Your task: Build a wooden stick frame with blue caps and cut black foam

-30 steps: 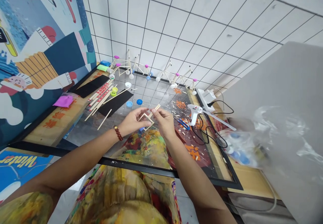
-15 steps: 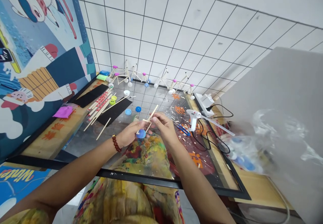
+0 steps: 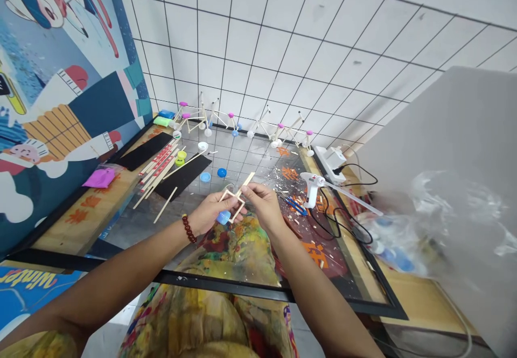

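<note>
Stick frame point(image 3: 238, 195) in our two hands, we hold it up just above the near middle of the counter point(image 3: 137, 234), probably so that both sides of its joints can be seen. At far left we see a pink packet point(image 3: 100, 177), then a black strip point(image 3: 145, 151). Beside it lie red-marked sticks point(image 3: 160, 163), roughly parallel, perhaps so that one lifts away easily. Next come the yellow-green caps point(image 3: 180, 158), a second black strip point(image 3: 189, 172) and, nearer us, a loose stick point(image 3: 165, 205).

Our left hand point(image 3: 212, 212) pinches the frame's left part between thumb and fingers, likely to steady it. Under those fingers sits a blue cap point(image 3: 223, 217); we cannot tell whether it is fixed to the sticks. Our right hand point(image 3: 262, 202) pinches the straight piece that juts to the upper right, which seems to give a handle for turning it. Beyond both, stick structures point(image 3: 220, 114) stand along the back edge, apparently out of reach of knocks.

Rightward, blue-handled pliers point(image 3: 297, 205) lie among scraps near our right hand. A white glue gun point(image 3: 312, 188) is just past them, close to the power strip point(image 3: 329, 164), perhaps because of its cord.
</note>
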`<state>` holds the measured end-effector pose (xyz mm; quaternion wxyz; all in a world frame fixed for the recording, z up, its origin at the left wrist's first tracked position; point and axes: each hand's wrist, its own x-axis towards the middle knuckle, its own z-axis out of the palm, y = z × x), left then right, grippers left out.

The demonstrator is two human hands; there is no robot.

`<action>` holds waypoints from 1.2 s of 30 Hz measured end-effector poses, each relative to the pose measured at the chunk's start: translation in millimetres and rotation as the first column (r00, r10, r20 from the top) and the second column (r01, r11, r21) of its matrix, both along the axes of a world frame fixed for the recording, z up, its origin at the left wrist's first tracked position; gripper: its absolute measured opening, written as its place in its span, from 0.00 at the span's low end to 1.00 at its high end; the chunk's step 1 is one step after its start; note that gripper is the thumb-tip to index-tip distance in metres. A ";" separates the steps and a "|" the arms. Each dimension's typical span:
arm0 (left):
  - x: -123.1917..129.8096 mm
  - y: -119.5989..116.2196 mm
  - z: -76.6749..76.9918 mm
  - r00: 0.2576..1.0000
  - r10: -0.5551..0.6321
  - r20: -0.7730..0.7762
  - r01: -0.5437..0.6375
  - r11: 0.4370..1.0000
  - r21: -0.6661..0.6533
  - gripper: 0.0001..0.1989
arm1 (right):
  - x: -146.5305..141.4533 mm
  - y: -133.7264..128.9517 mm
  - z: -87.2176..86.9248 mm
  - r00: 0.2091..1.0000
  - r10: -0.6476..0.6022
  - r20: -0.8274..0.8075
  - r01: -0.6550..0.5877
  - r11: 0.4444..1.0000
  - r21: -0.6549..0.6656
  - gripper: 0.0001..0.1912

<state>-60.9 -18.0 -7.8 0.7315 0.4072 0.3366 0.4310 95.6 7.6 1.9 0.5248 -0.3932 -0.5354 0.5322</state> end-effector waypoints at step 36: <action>2.7 0.1 2.2 0.959 0.266 -0.099 -0.250 0.957 0.147 0.14 | -2.4 -3.1 -4.8 0.995 -0.017 0.100 0.000 0.987 0.163 0.07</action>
